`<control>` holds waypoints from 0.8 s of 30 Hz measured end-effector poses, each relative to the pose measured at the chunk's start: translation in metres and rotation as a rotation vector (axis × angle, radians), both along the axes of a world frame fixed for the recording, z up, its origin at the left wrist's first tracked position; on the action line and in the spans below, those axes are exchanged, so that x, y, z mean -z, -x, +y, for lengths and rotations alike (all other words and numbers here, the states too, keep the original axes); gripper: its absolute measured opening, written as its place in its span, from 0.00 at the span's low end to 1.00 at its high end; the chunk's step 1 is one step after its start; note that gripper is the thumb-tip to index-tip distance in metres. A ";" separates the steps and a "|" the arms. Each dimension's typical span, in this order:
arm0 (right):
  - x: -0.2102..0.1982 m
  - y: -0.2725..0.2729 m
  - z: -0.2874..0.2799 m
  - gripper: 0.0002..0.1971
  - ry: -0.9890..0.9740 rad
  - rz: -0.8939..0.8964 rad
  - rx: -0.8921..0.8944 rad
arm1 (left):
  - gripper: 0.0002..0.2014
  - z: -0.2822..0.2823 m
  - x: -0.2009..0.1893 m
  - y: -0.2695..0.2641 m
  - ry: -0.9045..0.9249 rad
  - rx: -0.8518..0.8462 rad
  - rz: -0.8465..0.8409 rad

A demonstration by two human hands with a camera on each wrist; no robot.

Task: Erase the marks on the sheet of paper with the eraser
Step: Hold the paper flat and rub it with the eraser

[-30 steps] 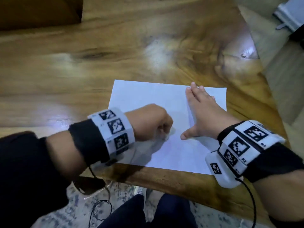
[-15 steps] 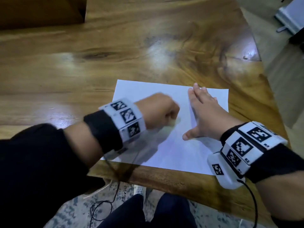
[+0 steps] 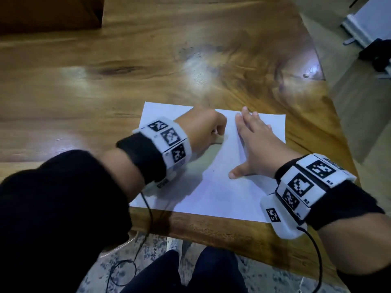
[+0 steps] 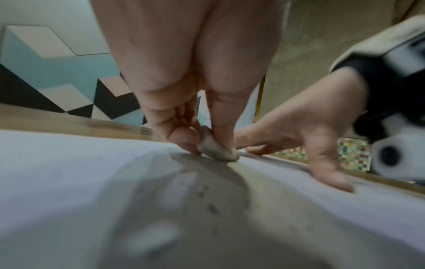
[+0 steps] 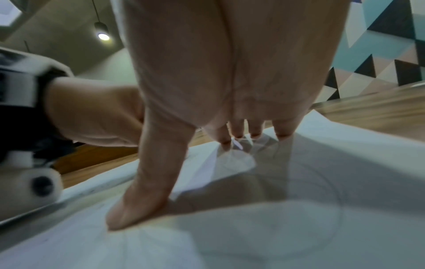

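I note the left hand [image 3: 203, 127] has travelled from the sheet of paper's [image 3: 222, 193] middle toward its far edge, fingers pinching the eraser [image 4: 216, 149] against it. The right hand [image 3: 258, 144] stays flat, pinning the sheet on the bench [image 3: 105, 81]. I judge erasing is under way.

A glossy brown wooden counter [image 3: 148, 60] with dark grain swirls reflects light. Behind it, a wall of teal, black and pale geometric triangles [image 4: 57, 76]. A lit pendant lamp [image 5: 102, 32] hangs overhead; speckled floor [image 3: 264, 278] below.
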State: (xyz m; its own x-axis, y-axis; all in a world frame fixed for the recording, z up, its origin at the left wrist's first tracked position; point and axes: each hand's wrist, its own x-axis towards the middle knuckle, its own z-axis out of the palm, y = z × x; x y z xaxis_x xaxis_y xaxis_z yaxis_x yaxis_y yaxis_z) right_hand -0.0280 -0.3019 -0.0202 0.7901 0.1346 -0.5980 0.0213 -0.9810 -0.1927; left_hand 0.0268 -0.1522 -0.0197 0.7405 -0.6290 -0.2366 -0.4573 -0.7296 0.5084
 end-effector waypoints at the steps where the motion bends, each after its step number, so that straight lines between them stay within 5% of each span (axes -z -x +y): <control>1: 0.000 0.000 0.000 0.69 -0.006 0.000 0.004 | 0.06 -0.003 0.001 -0.002 -0.011 -0.014 0.006; 7: 0.001 0.000 -0.002 0.70 -0.018 0.006 0.008 | 0.04 0.030 0.000 0.030 -0.134 0.190 0.223; 13: 0.001 0.000 -0.001 0.69 -0.025 0.001 0.009 | 0.05 0.016 -0.001 0.004 -0.010 -0.070 -0.015; 18: 0.002 0.000 -0.003 0.69 -0.023 0.002 0.007 | 0.07 0.043 -0.003 0.022 -0.227 0.191 0.210; 24: 0.001 0.000 -0.001 0.69 -0.019 0.001 0.008 | 0.04 0.023 0.003 0.009 -0.008 -0.086 -0.064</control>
State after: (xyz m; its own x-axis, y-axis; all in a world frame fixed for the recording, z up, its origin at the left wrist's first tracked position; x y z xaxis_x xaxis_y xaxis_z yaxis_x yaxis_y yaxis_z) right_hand -0.0280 -0.3034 -0.0215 0.7905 0.1396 -0.5963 0.0129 -0.9773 -0.2116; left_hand 0.0182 -0.1291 -0.0224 0.8052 -0.5612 -0.1918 -0.4244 -0.7712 0.4745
